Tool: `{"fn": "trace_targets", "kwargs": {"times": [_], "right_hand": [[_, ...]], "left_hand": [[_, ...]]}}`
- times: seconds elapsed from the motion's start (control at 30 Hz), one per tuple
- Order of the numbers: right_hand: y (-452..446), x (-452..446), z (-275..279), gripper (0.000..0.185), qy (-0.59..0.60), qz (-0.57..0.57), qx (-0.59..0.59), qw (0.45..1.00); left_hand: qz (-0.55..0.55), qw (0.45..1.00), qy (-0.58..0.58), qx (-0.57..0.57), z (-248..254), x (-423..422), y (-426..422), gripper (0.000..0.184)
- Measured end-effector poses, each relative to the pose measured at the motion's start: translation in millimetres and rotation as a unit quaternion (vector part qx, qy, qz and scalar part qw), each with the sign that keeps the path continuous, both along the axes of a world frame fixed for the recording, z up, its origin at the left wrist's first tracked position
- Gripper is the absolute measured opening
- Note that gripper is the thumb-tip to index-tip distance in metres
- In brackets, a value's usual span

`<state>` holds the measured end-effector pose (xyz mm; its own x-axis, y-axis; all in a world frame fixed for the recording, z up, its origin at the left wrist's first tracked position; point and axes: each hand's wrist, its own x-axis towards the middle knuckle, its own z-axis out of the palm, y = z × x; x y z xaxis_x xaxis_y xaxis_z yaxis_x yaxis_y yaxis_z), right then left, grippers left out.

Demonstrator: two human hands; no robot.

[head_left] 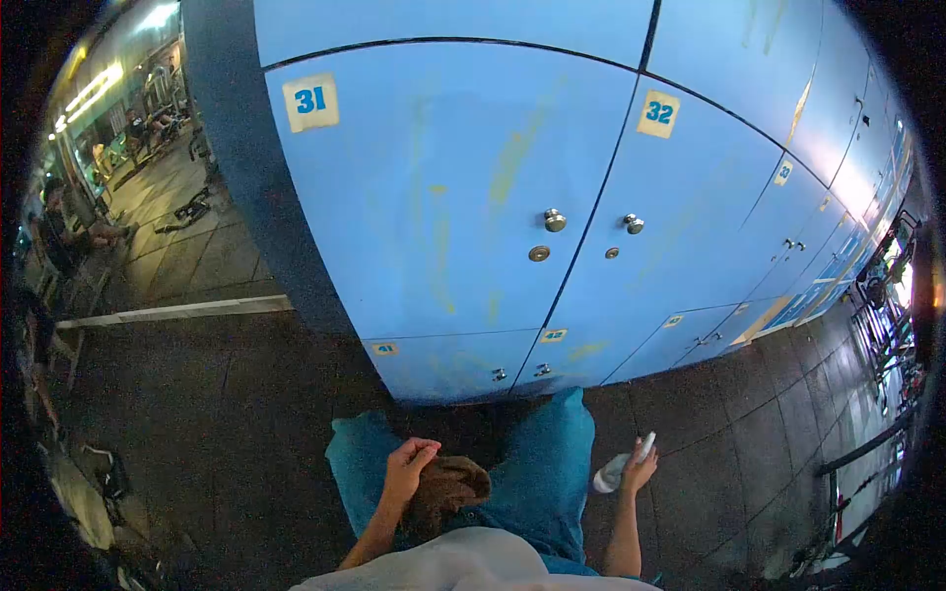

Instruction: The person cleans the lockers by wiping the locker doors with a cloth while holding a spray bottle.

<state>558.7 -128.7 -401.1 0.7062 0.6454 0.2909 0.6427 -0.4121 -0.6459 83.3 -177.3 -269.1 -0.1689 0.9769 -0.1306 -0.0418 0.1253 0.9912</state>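
My left hand is closed over my lap, thumb and fingers pressed together. A crumpled brown cloth hangs from it between my knees, though the exact grip is partly hidden. Out beside my right knee, my right hand is wrapped around a white bottle, which is tilted and held low above the floor. Ahead of my knees stand blue lockers, with door 31 straight in front and door 32 to its right. Yellowish streaks mark both doors. Each has a round metal knob and a lock.
Smaller lower doors, such as door 41, reach nearly to the dark tiled floor. At left, a mirror reflects people and gym equipment. Metal racks stand at the far right.
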Motion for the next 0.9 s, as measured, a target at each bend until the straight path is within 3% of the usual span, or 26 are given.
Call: {"fn": "trace_targets", "kwargs": {"times": [0.17,0.27,0.37,0.5,0.9], "right_hand": [[-27,-15,-51,0.065,0.058,-0.039,-0.054,0.996],[-38,-21,-129,0.066,-0.078,-0.086,-0.013,0.993],[-55,-58,-81,0.069,0.085,-0.002,0.054,0.995],[-64,-47,-144,0.065,-0.003,-0.016,0.027,0.999],[-59,-42,-157,0.051,-0.021,0.016,0.050,0.998]], "left_hand": [[0.006,1.000,-0.012,0.005,-10,-1,-2,0.016],[0.006,1.000,-0.010,0.004,-18,1,-5,0.017],[0.000,1.000,0.002,0.003,-19,5,-7,0.017],[-0.019,0.998,0.056,-0.012,3,9,-6,0.019],[-0.065,0.992,0.098,-0.052,2,22,7,0.023]]}}
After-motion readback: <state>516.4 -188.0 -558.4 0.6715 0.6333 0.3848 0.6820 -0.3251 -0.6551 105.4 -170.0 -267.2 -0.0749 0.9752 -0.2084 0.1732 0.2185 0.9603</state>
